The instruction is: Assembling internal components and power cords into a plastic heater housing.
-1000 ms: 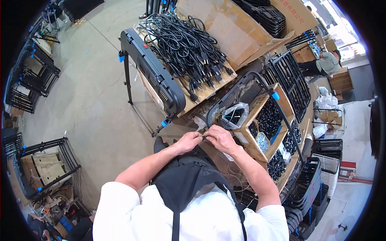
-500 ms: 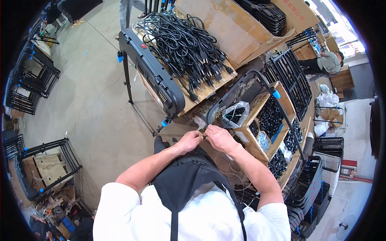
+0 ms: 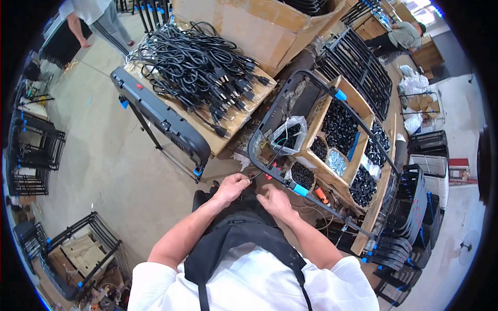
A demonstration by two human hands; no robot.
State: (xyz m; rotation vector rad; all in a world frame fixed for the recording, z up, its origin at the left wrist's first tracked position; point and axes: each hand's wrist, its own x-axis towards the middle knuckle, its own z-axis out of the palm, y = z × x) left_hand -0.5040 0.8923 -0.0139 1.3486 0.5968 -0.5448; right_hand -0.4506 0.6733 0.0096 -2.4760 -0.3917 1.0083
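Observation:
My left hand (image 3: 232,189) pinches the end of a thin black cable (image 3: 261,173), which runs up past the edge of a black frame (image 3: 251,147) with blue clips. Fingers slightly curled and apart, my right hand (image 3: 276,201) is off the cable, just below the frame's lower edge; nothing shows in it. Above and right of the hands, behind the frame, lies a clear plastic bag (image 3: 294,124) of small black parts. A round tub of black screws (image 3: 302,176) stands to the right of the hands, with an orange-handled tool (image 3: 321,195) beside it.
A divided wooden box (image 3: 317,161) holds black fittings and silver screws. Further left, a heap of black power cords (image 3: 192,70) covers a cardboard surface, alongside a long black housing (image 3: 161,116) on legs. Two other people (image 3: 406,37) are in the background, and stacked frames (image 3: 358,65) stand behind.
My hands have moved apart; the right one has left the cable, which the left still grips. The view has shifted, so the frame and screw tub show more fully. Another person appears upper left.

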